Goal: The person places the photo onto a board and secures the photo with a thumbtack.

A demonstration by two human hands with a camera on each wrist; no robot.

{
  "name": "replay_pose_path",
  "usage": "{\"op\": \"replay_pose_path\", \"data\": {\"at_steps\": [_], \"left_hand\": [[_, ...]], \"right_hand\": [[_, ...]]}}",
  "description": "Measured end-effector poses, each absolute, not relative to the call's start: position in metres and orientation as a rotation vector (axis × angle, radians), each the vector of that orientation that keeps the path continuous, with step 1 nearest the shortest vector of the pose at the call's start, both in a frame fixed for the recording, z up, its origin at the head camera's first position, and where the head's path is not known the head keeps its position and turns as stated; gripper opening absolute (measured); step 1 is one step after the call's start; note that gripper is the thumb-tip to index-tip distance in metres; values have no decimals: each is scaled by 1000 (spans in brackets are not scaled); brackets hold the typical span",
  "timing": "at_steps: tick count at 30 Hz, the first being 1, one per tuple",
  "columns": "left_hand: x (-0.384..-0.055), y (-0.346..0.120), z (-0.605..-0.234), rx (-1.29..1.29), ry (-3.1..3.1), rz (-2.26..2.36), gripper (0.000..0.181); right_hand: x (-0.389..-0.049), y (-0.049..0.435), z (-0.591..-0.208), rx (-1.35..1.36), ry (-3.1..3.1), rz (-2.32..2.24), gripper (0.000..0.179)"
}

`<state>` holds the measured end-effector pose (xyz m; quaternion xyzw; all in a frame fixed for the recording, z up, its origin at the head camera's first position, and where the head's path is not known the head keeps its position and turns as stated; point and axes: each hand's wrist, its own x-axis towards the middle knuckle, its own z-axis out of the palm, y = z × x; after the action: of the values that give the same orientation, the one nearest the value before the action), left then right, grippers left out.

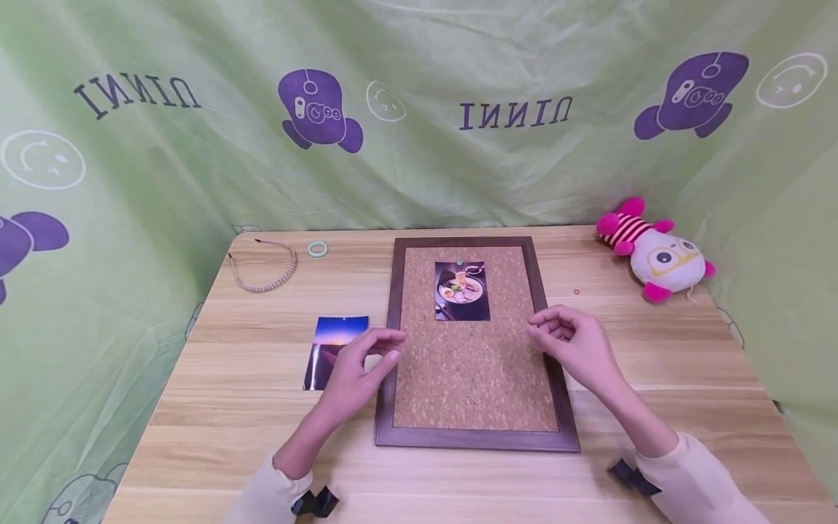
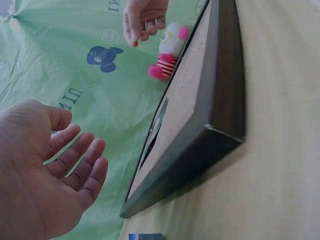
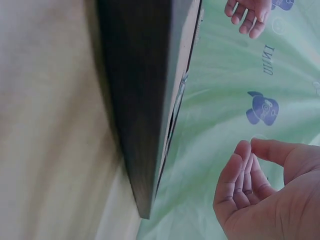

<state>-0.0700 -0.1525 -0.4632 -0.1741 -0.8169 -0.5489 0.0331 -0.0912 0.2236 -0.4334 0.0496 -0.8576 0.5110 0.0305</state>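
Note:
A dark-framed cork board [image 1: 474,378] lies on the table with a ramen photo [image 1: 462,291] on its upper part. A small green pin [image 1: 460,262] sits at that photo's top edge. My left hand [image 1: 363,371] hovers over the board's left edge, fingers loosely bent with nothing in them. Beneath it, partly covered, lies a sunset photo [image 1: 322,364]. Over the board's right edge is my right hand [image 1: 576,346], its fingers loosely curled and the thumb close to the index fingertip. Nothing shows between them in the right wrist view.
A beaded headband [image 1: 265,287] and a mint-green ring [image 1: 317,249] lie at the back left. A plush toy [image 1: 661,258] rests at the back right, with a tiny ring [image 1: 577,292] nearby. Green printed cloth [image 1: 419,175] hangs around the wooden table [image 1: 229,407].

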Motion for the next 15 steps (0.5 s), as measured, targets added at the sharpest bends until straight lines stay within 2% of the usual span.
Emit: {"op": "replay_pose_path", "data": {"at_steps": [15], "left_hand": [[-50, -190, -473, -357, -2478, -1726, 30]], "right_hand": [[-66, 252, -450, 133, -2762, 1586, 13]]}}
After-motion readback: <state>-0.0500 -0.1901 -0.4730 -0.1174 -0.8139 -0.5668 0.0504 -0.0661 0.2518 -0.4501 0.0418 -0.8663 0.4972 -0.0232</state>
